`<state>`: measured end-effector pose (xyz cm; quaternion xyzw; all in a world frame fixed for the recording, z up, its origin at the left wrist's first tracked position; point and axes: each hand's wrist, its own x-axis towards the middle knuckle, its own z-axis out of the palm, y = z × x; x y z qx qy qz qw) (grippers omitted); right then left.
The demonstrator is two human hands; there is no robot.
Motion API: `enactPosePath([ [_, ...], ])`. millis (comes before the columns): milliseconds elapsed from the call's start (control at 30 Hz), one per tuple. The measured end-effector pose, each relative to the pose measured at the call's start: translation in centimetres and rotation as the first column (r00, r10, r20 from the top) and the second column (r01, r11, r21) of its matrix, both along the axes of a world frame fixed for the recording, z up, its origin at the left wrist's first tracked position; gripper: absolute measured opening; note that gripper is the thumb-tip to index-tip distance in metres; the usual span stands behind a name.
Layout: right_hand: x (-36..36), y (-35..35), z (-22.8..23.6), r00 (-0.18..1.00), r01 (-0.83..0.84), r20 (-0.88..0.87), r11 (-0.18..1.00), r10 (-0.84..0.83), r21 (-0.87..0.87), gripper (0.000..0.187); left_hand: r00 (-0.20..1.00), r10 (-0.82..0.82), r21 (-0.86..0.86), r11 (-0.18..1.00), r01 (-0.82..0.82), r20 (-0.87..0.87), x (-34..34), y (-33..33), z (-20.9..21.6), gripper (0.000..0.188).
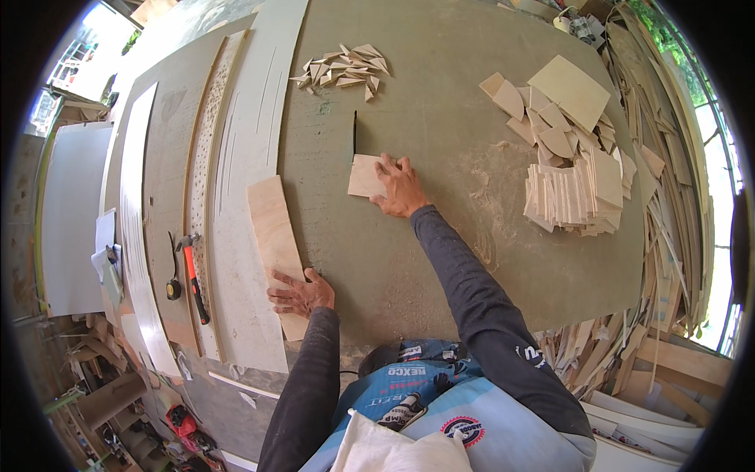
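Note:
A long, pale plywood strip (273, 211) lies on the left part of the worktable, on the edge of a light board. My left hand (305, 293) rests over its near end with the fingers spread. At the middle of the table, a small plywood piece (366, 176) sits under my right hand (399, 187), whose bent fingers and thumb grip its right side. Just beyond that piece, a thin dark saw blade (355, 134) rises from the table top. The piece's far edge is close to the blade; I cannot tell whether they touch.
Cut plywood squares (562, 193) stand stacked at the right, beside a loose pile of offcuts (543, 118). Small triangular scraps (346, 67) lie at the far side. A hammer (193, 279) and tape measure (173, 288) lie left. Sawdust covers part of the worktable (440, 283).

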<state>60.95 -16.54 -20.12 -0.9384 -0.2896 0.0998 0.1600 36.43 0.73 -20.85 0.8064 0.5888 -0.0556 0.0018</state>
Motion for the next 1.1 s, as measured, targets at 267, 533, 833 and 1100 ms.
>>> enactPosePath([
  [267, 0.3, 0.1, 0.4, 1.0, -0.007, -0.014, 1.0, 0.007, -0.012, 0.082, 1.0, -0.003, -0.005, 1.0, 0.003, 0.007, 0.0, -0.1, 0.3, 0.09],
  [533, 0.4, 0.1, 0.4, 1.0, 0.005, 0.008, 1.0, -0.005, -0.005, 0.081, 1.0, -0.009, 0.004, 1.0, 0.009, 0.001, 0.0, 0.0, 0.0, 0.09],
  [833, 0.4, 0.5, 1.3, 0.999, 0.028, -0.041, 0.999, -0.029, -0.024, 0.083, 1.0, -0.005, -0.013, 1.0, 0.005, 0.011, 0.0, 0.1, 0.0, 0.09],
  [1100, 0.4, 0.6, 0.8, 0.999, 0.043, -0.028, 0.999, -0.043, -0.001, 0.083, 1.0, -0.01, -0.002, 1.0, 0.01, 0.001, -0.2, 0.2, -0.5, 0.09],
])
